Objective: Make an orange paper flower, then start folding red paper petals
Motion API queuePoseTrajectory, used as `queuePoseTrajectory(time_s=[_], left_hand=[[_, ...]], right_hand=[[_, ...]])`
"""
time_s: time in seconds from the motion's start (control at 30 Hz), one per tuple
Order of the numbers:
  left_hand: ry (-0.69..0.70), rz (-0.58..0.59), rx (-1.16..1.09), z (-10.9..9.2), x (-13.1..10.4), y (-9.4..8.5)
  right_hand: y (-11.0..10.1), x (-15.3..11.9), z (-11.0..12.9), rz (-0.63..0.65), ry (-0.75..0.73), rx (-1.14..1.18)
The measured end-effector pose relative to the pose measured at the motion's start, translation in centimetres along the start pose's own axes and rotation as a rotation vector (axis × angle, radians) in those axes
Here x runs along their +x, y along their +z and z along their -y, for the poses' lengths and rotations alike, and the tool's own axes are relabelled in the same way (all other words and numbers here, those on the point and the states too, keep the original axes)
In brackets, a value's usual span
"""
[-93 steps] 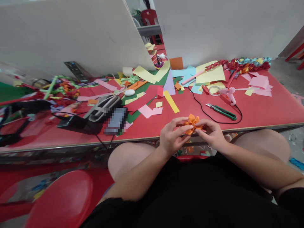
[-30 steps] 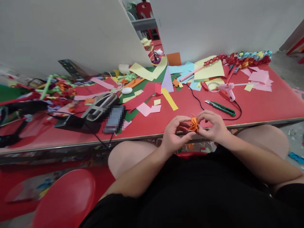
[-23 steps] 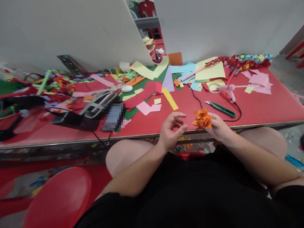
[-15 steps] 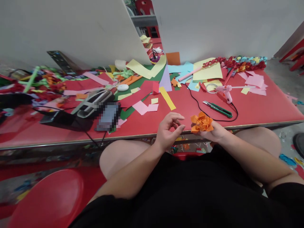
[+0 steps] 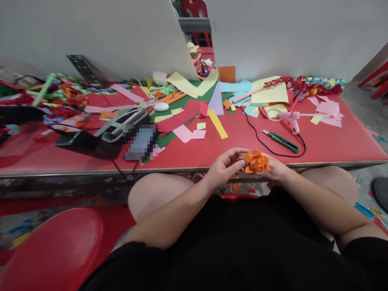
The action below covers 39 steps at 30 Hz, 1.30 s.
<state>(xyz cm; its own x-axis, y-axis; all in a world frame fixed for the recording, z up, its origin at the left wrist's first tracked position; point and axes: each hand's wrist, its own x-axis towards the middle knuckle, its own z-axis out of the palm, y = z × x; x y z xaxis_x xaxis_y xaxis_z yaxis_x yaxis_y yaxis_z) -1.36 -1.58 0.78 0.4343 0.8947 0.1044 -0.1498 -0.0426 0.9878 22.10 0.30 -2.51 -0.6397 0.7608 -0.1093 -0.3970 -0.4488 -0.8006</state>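
Note:
A folded orange paper flower (image 5: 257, 162) with pointed petals is held over my lap, close to the table's front edge. My right hand (image 5: 275, 167) grips it from the right and beneath, and the flower hides most of those fingertips. At its left edge, the curved fingers and thumb of my left hand (image 5: 226, 165) close on the outer petals. Beyond the flower, a green utility knife (image 5: 280, 140) lies on the red table (image 5: 194, 155) with its blade out. A pink glue gun (image 5: 291, 120) rests just behind the knife.
A black cord (image 5: 257, 137) loops around the knife. Coloured paper scraps, a yellow strip (image 5: 217, 123) and a roll of tape (image 5: 274, 114) lie across the table. Phone (image 5: 142, 141) and black device (image 5: 91, 144) sit left. A red stool (image 5: 54, 250) stands at lower left.
My left hand has moved right, from beside the flower to its left petals. The flower has turned slightly in my right hand. The view has shifted a little.

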Motion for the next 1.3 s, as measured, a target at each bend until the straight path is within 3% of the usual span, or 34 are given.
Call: queuePoseTrajectory(time_s=[0.1, 0.2, 0.37, 0.53, 0.8, 1.03, 1.3], left_hand=[[0.037, -0.036, 0.106, -0.4, -0.1, 0.2], [0.16, -0.071, 0.287, -1.2, -0.3, 0.3], [0.291, -0.009, 0.43, -2.5, -0.4, -0.1], [0.356, 0.036, 0.526, -2.6, -0.5, -0.5], [0.424, -0.023, 0.582, -2.4, -0.9, -0.3], [0.49, -0.241, 0.778, -2.0, -1.1, 0.2], [0.481, -0.259, 0.871, -0.9, -0.4, -0.6]], right_hand=[[0.0, 0.1, 0.1, 0.027, -0.009, -0.083], [-0.1, 0.1, 1.1, 0.104, -0.096, -0.312], [-0.3, -0.1, 3.6, 0.214, -0.324, -0.702], [-0.4, -0.5, 4.5, 0.29, -0.415, -0.89], [-0.3, -0.5, 4.0, 0.238, -0.366, -0.864], [0.8, -0.1, 2.4, 0.014, -0.291, -0.693], [2.0, 0.4, 0.2, -0.132, -0.285, -0.447]])
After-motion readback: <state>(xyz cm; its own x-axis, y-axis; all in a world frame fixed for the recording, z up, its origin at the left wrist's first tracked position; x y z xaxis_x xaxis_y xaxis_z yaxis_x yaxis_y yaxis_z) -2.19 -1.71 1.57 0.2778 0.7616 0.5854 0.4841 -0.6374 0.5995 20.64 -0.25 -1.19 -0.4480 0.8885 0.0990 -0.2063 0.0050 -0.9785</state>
